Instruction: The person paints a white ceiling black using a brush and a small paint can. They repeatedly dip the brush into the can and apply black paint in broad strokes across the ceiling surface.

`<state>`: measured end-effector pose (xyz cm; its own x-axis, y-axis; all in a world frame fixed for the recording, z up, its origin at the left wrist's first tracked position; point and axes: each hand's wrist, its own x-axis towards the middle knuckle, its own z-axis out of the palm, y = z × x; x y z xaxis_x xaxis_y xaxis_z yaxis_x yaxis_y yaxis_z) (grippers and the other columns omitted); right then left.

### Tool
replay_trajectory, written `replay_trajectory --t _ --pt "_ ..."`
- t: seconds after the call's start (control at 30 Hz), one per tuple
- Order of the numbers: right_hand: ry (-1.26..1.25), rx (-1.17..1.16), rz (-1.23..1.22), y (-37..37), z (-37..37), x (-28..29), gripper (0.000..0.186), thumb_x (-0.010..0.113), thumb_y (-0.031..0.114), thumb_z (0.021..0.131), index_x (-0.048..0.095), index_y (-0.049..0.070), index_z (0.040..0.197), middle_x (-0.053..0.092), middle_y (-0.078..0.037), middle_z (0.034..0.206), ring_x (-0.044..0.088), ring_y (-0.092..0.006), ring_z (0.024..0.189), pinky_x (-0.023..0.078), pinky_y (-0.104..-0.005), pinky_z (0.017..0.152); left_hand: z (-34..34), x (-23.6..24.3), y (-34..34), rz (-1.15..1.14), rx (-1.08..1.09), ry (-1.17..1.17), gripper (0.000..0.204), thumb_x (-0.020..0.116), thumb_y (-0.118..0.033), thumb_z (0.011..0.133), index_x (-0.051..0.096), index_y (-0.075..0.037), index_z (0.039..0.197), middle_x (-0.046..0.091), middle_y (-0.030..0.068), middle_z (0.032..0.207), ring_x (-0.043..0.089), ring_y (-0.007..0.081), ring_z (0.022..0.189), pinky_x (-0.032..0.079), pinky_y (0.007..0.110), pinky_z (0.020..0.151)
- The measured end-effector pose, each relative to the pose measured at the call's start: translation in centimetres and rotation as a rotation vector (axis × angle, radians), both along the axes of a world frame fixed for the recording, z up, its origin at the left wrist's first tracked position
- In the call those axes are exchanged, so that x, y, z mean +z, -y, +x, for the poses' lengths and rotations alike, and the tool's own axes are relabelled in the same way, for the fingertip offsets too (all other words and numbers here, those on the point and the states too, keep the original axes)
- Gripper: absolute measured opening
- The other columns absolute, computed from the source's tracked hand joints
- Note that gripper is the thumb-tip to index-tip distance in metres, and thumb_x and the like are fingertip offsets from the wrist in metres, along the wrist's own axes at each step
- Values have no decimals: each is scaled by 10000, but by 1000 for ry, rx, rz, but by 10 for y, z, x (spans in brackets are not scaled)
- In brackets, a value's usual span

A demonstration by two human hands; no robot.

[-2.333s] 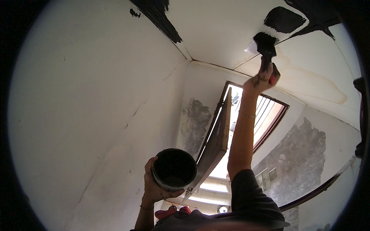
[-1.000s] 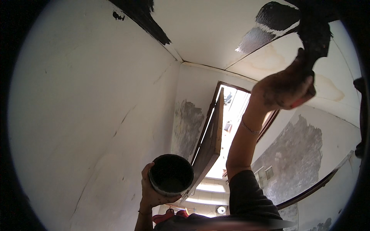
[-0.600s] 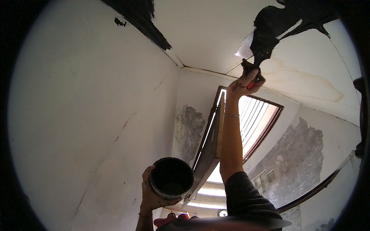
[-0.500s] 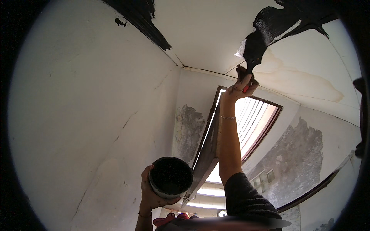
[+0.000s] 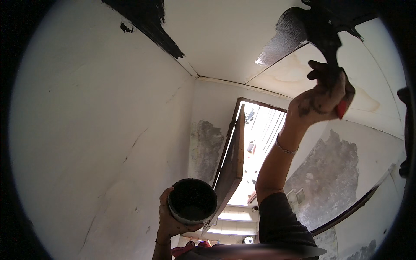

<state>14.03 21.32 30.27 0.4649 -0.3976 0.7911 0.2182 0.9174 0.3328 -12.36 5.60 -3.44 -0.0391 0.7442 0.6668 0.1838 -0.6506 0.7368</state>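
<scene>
I look up at a white ceiling with black painted patches. My right hand, smeared with dark paint, is raised high and grips a paintbrush with a red handle end; its black bristles press against the black painted patch at the upper right. My left hand holds a round black paint pot low in the middle, its open mouth facing the camera.
A white wall fills the left, with a black painted strip along its top. An open wooden door and a bright barred window lie ahead. Grey bare patches mark the right wall.
My right hand has swung the brush across the ceiling, out toward the window and now back to the right. The black patch has grown. The pot stays where it was.
</scene>
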Motion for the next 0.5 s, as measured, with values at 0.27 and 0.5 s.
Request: replay_trajectory --t 0.27,0.5 --pt "-211 143 12 -67 -12 -20 218 646 173 988 474 40 976 670 -125 830 693 -181 719 571 -285 609 14 2 -6 -3 -83 151 1333 1030 -355 468 220 -136 1503 528 196 1390 568 367 1286 471 474 1096" --pt "-224 264 -288 -89 -24 -78 129 593 120 1003 512 20 1016 684 -134 814 697 -196 686 590 -312 617 14 21 12 -13 87 22 1327 1029 -344 474 215 -128 1499 525 191 1393 570 356 1283 478 470 1086"
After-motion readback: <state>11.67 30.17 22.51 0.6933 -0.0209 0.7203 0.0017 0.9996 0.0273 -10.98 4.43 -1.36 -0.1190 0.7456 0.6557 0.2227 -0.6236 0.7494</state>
